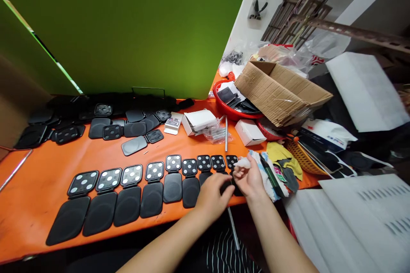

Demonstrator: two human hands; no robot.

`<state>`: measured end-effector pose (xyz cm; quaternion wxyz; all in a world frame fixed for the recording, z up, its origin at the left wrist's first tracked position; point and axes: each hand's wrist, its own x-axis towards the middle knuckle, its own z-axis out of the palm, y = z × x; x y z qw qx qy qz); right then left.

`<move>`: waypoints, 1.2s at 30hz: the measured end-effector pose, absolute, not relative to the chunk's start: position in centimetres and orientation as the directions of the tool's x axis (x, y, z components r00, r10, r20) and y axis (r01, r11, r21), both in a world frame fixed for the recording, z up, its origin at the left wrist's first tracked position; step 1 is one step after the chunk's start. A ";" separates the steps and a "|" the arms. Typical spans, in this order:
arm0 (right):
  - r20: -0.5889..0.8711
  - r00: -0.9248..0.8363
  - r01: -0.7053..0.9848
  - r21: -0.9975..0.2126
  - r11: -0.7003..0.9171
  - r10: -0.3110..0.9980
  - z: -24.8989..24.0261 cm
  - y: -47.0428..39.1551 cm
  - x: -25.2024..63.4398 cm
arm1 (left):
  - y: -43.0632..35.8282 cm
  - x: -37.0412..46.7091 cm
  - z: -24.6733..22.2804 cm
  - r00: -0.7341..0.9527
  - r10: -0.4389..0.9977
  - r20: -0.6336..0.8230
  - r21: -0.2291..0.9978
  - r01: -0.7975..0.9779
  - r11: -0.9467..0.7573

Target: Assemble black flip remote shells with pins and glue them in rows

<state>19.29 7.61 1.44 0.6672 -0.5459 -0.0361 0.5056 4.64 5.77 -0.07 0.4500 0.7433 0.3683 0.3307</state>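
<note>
Hinged black pads lie unfolded in a row along the front of the orange table (153, 145). Each has a smaller square part with pale round dots (132, 175) above a larger plain black part (127, 207). At the row's right end, my right hand (250, 178) is closed around a small white bottle (244, 162), its tip pointing left over the last dotted square (231, 161). My left hand (214, 196) hovers over the pads just left of it, thumb and fingers curved apart, with nothing visible between them. The hands partly hide the last pads.
More black pads (134, 129) lie behind the row. White boxes (199, 120), a metal rod (226, 134), a red basin (224, 108) and a cardboard box (278, 89) stand farther right. Beside my right hand are a patterned cloth (264, 170) and yellow cloth (280, 153). A green panel (134, 30) rises behind.
</note>
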 end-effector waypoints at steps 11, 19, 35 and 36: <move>-0.669 -0.072 -0.874 -0.314 -0.370 0.739 6.0 5.9 12.6 | 4.9 1.1 6.1 0.185 0.981 0.051 0.993 -0.112 -0.030; -0.635 -0.116 -0.862 -0.318 -0.395 0.764 5.6 5.4 12.0 | 4.6 0.4 6.2 0.157 0.984 0.089 0.992 -0.107 -0.073; -0.600 0.028 -0.895 -0.370 -0.247 0.799 7.3 5.4 11.0 | 4.6 -0.2 6.4 0.204 0.979 0.015 0.966 -0.255 0.038; -0.583 0.066 -0.887 -0.407 -0.220 0.810 7.4 5.4 11.1 | 4.6 -0.3 6.5 0.217 0.976 -0.012 0.955 -0.287 0.076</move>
